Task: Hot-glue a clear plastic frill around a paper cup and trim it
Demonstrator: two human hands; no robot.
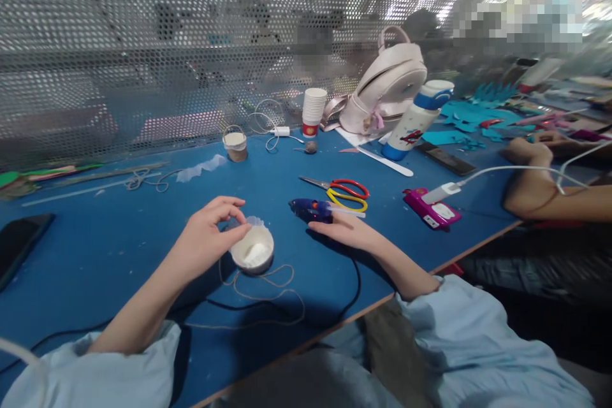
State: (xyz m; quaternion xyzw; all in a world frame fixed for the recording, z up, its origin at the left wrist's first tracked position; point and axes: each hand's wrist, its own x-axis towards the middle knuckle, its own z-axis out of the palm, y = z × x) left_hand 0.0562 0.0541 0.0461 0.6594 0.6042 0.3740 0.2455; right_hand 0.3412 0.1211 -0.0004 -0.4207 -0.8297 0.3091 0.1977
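My left hand point(210, 233) is at a small paper cup point(253, 261), its thumb at the rim and its fingers curved and apart. White lacy trim point(254, 222) stands along the cup's far edge, and something white lies inside. Thin twine point(287, 292) loops on the table before the cup. My right hand point(349, 229) is wrapped around a dark blue hot glue gun point(310, 209) lying low at the table, nozzle pointing left. A clear glue stick point(351, 211) sticks out of its back. Scissors point(342, 190) with red and yellow handles lie just beyond it.
Farther back stand a twine-wrapped cup point(236, 148), stacked paper cups point(313, 113), a pale backpack point(389, 89) and a bottle point(415, 121). A magenta power strip point(433, 209) lies right, near another person's arm point(559, 201). A phone point(23, 243) is at left. Black cable point(234, 307) crosses the front.
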